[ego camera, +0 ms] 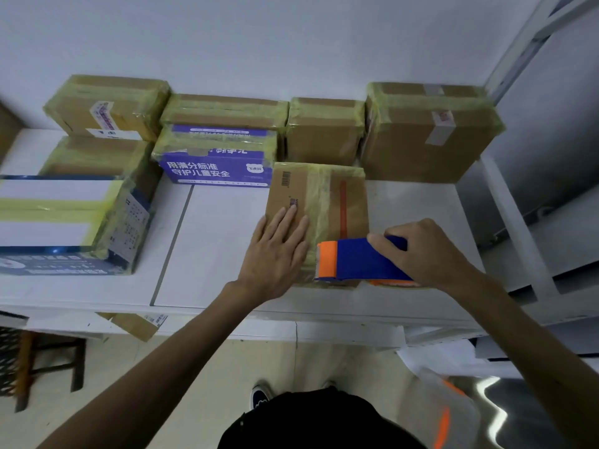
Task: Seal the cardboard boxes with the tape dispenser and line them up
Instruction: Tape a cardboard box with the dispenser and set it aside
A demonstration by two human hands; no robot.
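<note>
Where eight boxes sit, one dispenser rests.

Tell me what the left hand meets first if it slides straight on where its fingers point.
Probably the taped brown box in the back row, just behind the front box that the left hand presses flat; depth is unclear.

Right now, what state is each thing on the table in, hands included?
Front box, closed, tape strip along its top, lying flat.
Tape dispenser, held at the front box's near edge.
Left hand, flat, pressing on the front box.
Right hand, gripping the tape dispenser.
Blue printed box, closed, taped.
Large box at left, closed, taped.
Back right box, closed, taped.
</note>
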